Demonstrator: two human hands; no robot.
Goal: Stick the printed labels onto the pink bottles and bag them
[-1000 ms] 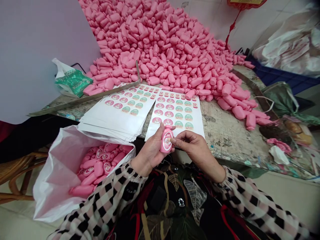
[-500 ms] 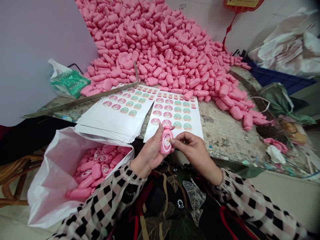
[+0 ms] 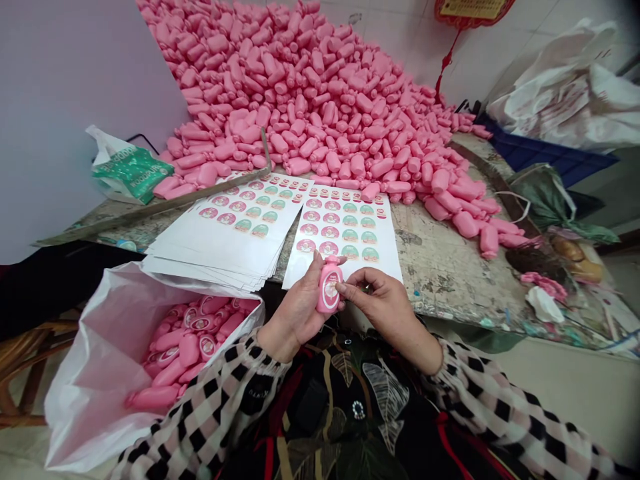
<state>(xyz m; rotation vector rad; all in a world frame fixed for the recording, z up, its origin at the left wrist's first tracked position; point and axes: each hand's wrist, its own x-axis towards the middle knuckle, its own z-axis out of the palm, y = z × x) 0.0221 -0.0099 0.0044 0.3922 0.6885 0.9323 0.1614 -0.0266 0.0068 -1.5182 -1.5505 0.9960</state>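
A small pink bottle (image 3: 327, 301) is upright in my left hand (image 3: 297, 307), whose fingers and thumb wrap around it. An oval label with a white ring (image 3: 331, 291) is on its front. My right hand (image 3: 383, 300) is closed, fingers curled, with the thumb tip touching the label's right side; whatever lies between its fingers is hidden. Just beyond my hands lies a sheet of stickers (image 3: 341, 217) in pink and green. A stack of similar sheets (image 3: 220, 250) sits to its left.
A large heap of pink bottles (image 3: 310, 100) covers the back of the worn table (image 3: 425, 247). At lower left stands a white bag (image 3: 85, 373) with labelled bottles inside. A bent metal strip (image 3: 165, 203) lies behind the stack, near a green tissue pack (image 3: 135, 170).
The whole view has shifted slightly left. My left hand has tilted the bottle a little, and my right thumb stays at its label.
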